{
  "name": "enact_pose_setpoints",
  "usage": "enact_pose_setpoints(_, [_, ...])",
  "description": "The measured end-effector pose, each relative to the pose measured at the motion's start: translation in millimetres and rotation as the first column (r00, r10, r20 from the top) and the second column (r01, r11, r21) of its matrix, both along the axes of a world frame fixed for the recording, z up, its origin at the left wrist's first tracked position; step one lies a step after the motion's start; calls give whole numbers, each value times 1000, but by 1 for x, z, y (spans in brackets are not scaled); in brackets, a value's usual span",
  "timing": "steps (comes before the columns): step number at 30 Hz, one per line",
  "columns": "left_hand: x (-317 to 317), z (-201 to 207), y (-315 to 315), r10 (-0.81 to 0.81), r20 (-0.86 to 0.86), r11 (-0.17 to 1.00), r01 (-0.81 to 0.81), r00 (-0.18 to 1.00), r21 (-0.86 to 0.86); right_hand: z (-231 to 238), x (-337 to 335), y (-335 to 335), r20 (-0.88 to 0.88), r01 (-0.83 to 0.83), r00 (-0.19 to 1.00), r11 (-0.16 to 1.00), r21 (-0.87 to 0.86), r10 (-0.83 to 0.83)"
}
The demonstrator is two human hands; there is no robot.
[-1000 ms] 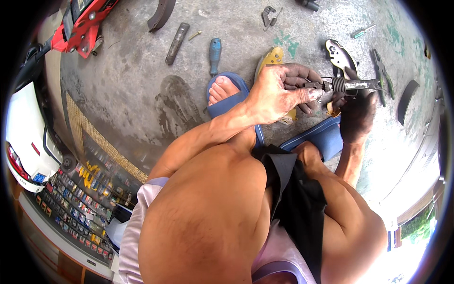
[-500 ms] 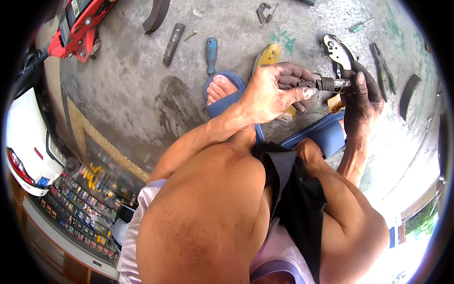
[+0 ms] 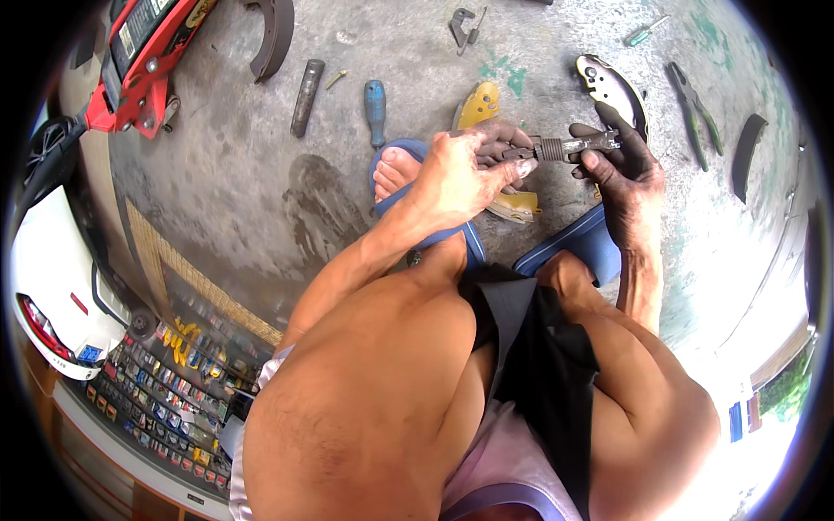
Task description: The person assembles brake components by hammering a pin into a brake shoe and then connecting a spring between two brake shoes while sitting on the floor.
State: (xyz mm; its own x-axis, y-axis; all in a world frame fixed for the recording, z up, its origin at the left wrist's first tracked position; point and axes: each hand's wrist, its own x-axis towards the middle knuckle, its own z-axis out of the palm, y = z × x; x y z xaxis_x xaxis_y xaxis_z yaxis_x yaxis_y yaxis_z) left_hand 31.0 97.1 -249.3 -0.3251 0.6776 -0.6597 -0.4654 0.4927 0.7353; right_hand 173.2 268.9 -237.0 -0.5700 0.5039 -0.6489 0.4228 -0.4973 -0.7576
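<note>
A greasy metal rod with a coil spring [image 3: 551, 149] around it spans the space between my two hands, just above the floor. Its left end is pinched between the blackened thumb and fingers of my left hand [image 3: 465, 174]. The thumb and fingers of my right hand [image 3: 630, 178], also black with grease, grip the rod's other end, which points right. Below the hands lies a curved yellow brake shoe [image 3: 478, 106], partly hidden by my left hand. A pale brake shoe [image 3: 597, 80] with holes in its end rests beyond my right hand.
A blue-handled screwdriver [image 3: 374, 111], a dark metal tube [image 3: 307, 97] and a small bolt [image 3: 336, 79] lie left. Right are pliers [image 3: 692, 113], a green-handled screwdriver [image 3: 641, 35] and a curved dark lining [image 3: 747, 158]. A red jack-like tool [image 3: 148, 74] stands far left.
My right hand has moved left and shifted its fingers on the rod, so more of the rod's right end shows. My left hand keeps its pinch. The whole view has shifted slightly.
</note>
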Motion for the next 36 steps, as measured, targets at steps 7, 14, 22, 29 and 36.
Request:
enact_pose_setpoints(7, [-15,16,-2,-323,-432,946,306,842,-110,-11,2,-3,-58,89,993,977,-196,-102])
enact_pose_setpoints(14, [-26,12,3,-317,-861,879,465,398,-109,-16,0,1,-66,158,981,950,-268,-182])
enact_pose_setpoints(22, [-15,-10,35,-364,-577,881,471,731,40,-17,-6,0,-72,52,995,963,-264,-73])
enact_pose_setpoints(29, [-17,-14,51,-406,-250,893,440,879,95,-17,-12,-3,-11,94,995,973,-212,-99])
enact_pose_setpoints(36, [-25,-30,44,-448,-237,854,491,862,170,-11,-16,-4,-16,12,1000,996,-92,-14])
